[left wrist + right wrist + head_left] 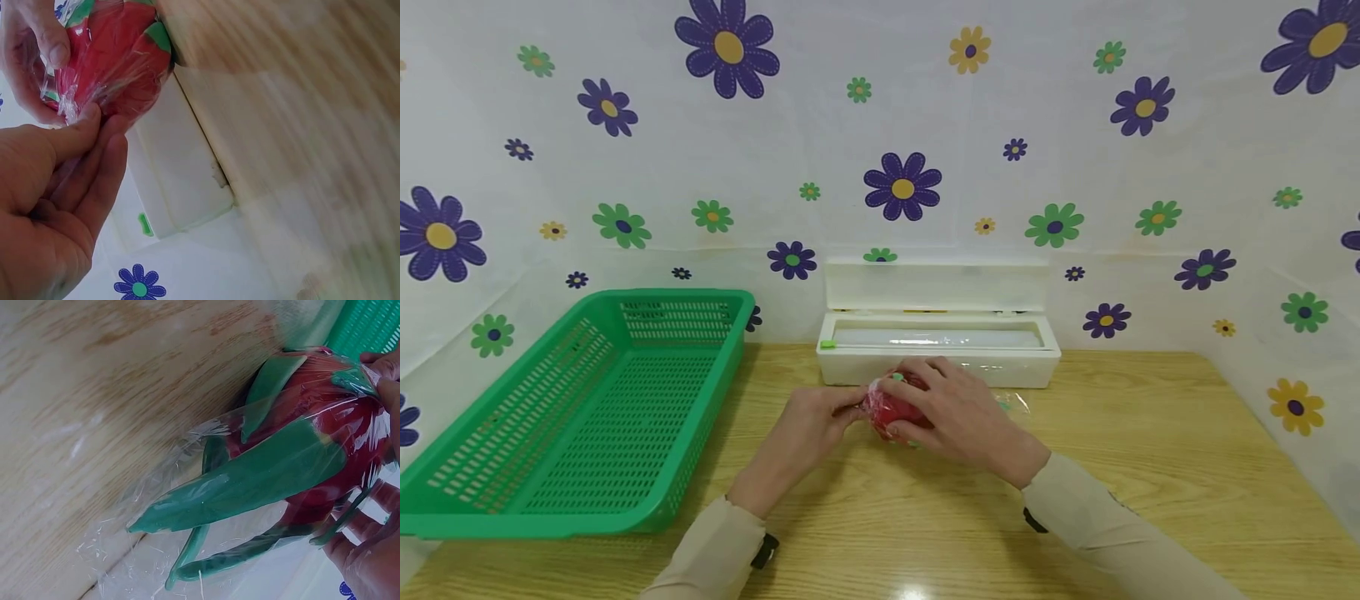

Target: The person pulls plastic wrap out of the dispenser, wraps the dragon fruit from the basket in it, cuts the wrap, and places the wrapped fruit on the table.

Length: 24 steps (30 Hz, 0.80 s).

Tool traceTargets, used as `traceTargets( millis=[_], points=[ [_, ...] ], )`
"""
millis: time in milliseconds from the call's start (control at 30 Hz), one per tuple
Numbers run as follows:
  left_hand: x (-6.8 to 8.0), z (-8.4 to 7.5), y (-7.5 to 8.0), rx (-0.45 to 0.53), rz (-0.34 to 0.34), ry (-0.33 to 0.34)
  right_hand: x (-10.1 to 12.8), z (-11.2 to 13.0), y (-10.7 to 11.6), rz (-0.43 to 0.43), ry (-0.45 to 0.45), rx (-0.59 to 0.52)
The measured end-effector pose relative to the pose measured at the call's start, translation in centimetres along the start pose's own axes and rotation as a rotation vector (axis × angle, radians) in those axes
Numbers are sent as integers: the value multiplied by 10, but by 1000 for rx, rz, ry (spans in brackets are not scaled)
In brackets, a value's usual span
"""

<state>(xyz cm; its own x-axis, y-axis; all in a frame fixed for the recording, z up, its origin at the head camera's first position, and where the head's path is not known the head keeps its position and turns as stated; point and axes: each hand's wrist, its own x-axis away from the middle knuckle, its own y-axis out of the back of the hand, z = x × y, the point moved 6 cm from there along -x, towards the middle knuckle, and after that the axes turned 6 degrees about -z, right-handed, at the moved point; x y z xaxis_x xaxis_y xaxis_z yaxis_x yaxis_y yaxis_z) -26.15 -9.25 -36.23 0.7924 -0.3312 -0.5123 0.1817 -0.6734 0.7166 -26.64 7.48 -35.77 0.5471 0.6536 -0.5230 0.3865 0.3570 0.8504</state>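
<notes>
Both hands clamp the red, green-leafed toy fruit in clear cling film [891, 410]: left hand [808, 429] pinching film, right hand [958, 412] cupping. Likely light, rigid, slippery; grip the body.

Two hands, the left hand [808, 425] and the right hand [958, 412], meet at table centre on one red toy fruit [891, 410] with green leaves, wrapped in one sheet of clear film [187, 487]. One green plastic basket [580, 417] sits at nine o'clock. One white wrap dispenser [936, 333], lid raised, stands at twelve o'clock. One wooden table [1150, 467] bears them all.
</notes>
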Motion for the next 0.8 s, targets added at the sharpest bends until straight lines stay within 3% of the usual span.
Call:
traceTargets(
  millis=[167, 433, 533, 700, 800],
  points=[
    [-2, 3, 0, 9, -2, 70, 0, 0, -1, 2, -3, -2],
    [-2, 20, -3, 159, 172, 351, 1, 0, 0, 4, 2, -3],
    [-2, 21, -4, 200, 189, 438, 1, 0, 0, 1, 5, -1],
    [-7, 21, -7, 179, 126, 471, 1, -1, 0, 9, 0, 7],
    [-7, 21, -8, 160, 124, 483, 1, -2, 0, 28, -10, -20]
  ],
)
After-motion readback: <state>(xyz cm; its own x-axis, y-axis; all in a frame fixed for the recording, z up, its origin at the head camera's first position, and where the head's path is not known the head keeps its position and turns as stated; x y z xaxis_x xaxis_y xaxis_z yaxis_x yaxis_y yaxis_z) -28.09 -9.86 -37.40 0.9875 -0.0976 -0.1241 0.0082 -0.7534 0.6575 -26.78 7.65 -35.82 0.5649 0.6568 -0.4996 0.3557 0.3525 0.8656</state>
